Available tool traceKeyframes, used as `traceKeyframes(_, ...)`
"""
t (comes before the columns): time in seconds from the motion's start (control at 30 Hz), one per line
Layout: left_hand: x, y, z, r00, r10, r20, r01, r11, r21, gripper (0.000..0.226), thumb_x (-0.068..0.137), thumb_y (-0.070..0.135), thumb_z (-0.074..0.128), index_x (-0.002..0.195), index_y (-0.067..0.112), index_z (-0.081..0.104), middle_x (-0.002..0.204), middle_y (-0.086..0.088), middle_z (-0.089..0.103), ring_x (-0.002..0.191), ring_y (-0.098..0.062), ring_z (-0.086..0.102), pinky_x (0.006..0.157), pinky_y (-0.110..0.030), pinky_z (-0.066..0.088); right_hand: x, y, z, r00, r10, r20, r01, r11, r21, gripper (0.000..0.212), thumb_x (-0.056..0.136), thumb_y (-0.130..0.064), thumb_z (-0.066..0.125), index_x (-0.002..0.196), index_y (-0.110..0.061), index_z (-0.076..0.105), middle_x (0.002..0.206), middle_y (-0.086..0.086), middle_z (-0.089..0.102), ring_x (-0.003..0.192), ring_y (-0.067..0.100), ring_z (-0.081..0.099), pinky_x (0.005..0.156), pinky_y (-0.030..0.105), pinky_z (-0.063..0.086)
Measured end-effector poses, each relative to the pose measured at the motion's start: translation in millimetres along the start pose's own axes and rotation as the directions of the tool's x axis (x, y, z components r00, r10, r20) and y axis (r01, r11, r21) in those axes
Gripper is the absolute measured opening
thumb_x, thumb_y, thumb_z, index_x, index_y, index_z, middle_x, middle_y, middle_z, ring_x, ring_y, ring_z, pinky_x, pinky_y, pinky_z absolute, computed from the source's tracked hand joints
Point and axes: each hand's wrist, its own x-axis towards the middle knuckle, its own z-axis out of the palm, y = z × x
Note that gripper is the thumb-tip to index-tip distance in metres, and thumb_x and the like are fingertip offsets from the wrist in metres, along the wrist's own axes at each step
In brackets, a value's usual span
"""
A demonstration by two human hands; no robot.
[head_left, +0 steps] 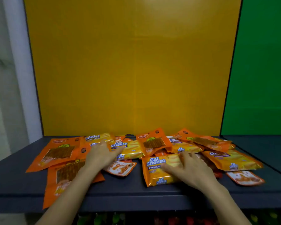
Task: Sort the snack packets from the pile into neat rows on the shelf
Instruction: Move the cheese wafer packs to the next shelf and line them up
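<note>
Two bare hands are reaching forward over a dark shelf, palms down and fingers spread. Left hand is lying flat and open on the left part of the pile, its fingertips touching a yellow Cal Cheese pack. Right hand is also open, resting flat on the right half of a front Cal Cheese pack, which is lying nearest the shelf's front edge. Neither hand is gripping anything.

Snack packets are lying in a loose, overlapping heap across the shelf, not in rows. At least six yellow Cal Cheese packs are showing, though overlaps are making the exact count uncertain. About five orange packets with clear windows are showing brown sticks; a big one is lying at far left and another is passing under the left forearm, overhanging the front edge. Two small white-and-orange pouches are sitting at the front: one between the hands, one right of the right hand.

A yellow panel is standing behind the shelf, with a green panel to its right.
</note>
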Motion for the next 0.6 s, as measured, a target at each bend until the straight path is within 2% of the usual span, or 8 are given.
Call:
traceKeyframes(0.07, 7, 4, 1, 0.994, -0.070, 0.081, 0.067, 0.997, 0.043, 0.089, 0.072, 0.076, 0.047, 0.124, 0.003, 0.049, 0.115, -0.010, 0.060, 0.103, -0.025, 0.056, 0.076, -0.033, 0.043, 7, 1, 4, 0.999, 0.018, 0.035, -0.018, 1.000, -0.009, 0.105, 0.064, -0.085, 0.043, 0.146, -0.021, 0.025, 0.153, 0.006, 0.027, 0.137, 0.027, 0.035, 0.104, 0.040, 0.037)
traceKeyframes(0.13, 14, 8, -3, 0.984, -0.101, 0.147, 0.097, 0.995, 0.036, 0.088, 0.065, 0.078, 0.051, 0.112, 0.003, 0.056, 0.107, -0.010, 0.063, 0.093, -0.024, 0.057, 0.067, -0.029, 0.038, 12, 3, 5, 0.999, 0.022, 0.046, -0.023, 1.000, 0.017, 0.111, 0.060, -0.086, 0.046, 0.146, -0.021, 0.022, 0.154, 0.007, 0.026, 0.137, 0.028, 0.035, 0.105, 0.041, 0.036)
traceKeyframes(0.23, 25, 14, -7, 0.964, -0.107, 0.244, 0.115, 0.993, -0.015, 0.084, 0.066, 0.069, 0.063, 0.119, 0.005, 0.051, 0.129, -0.013, 0.055, 0.113, -0.026, 0.054, 0.079, -0.030, 0.041, 19, 5, 7, 0.998, 0.022, 0.064, -0.029, 0.994, 0.101, 0.116, 0.057, -0.082, 0.055, 0.147, -0.020, 0.017, 0.154, 0.008, 0.024, 0.138, 0.029, 0.034, 0.108, 0.039, 0.034)
traceKeyframes(0.33, 27, 18, -13, 0.933, -0.132, 0.335, 0.216, 0.949, -0.228, 0.102, 0.065, 0.050, 0.076, 0.141, 0.002, 0.026, 0.145, -0.014, 0.038, 0.129, -0.030, 0.042, 0.095, -0.035, 0.041, 22, 7, 6, 0.998, 0.022, 0.060, -0.034, 0.978, 0.204, 0.115, 0.058, -0.074, 0.064, 0.147, -0.017, 0.018, 0.152, 0.007, 0.029, 0.136, 0.026, 0.036, 0.106, 0.035, 0.034)
traceKeyframes(0.43, 32, 17, -12, 0.914, -0.126, 0.386, 0.285, 0.875, -0.390, 0.120, 0.062, 0.038, 0.083, 0.147, 0.002, 0.007, 0.150, -0.017, 0.029, 0.135, -0.033, 0.035, 0.104, -0.040, 0.037, 23, 8, 3, 0.998, 0.021, 0.052, -0.036, 0.955, 0.294, 0.109, 0.062, -0.063, 0.071, 0.145, -0.015, 0.022, 0.149, 0.006, 0.035, 0.135, 0.022, 0.038, 0.104, 0.031, 0.035)
traceKeyframes(0.5, 35, 15, -10, 0.914, -0.123, 0.386, 0.299, 0.847, -0.439, 0.117, 0.061, 0.033, 0.084, 0.147, 0.003, 0.010, 0.149, -0.016, 0.030, 0.134, -0.034, 0.035, 0.104, -0.040, 0.037, 23, 7, 0, 0.998, 0.031, 0.046, -0.045, 0.939, 0.342, 0.105, 0.064, -0.057, 0.075, 0.144, -0.013, 0.023, 0.147, 0.006, 0.038, 0.133, 0.023, 0.040, 0.102, 0.030, 0.035)
traceKeyframes(0.6, 36, 12, -11, 0.913, -0.103, 0.394, 0.312, 0.798, -0.515, 0.096, 0.062, 0.025, 0.085, 0.138, 0.003, 0.032, 0.135, -0.017, 0.048, 0.119, -0.033, 0.050, 0.091, -0.037, 0.045, 22, 8, -4, 0.995, 0.080, 0.057, -0.097, 0.915, 0.393, 0.104, 0.063, -0.054, 0.077, 0.143, -0.012, 0.027, 0.145, 0.008, 0.041, 0.132, 0.024, 0.041, 0.107, 0.034, 0.036)
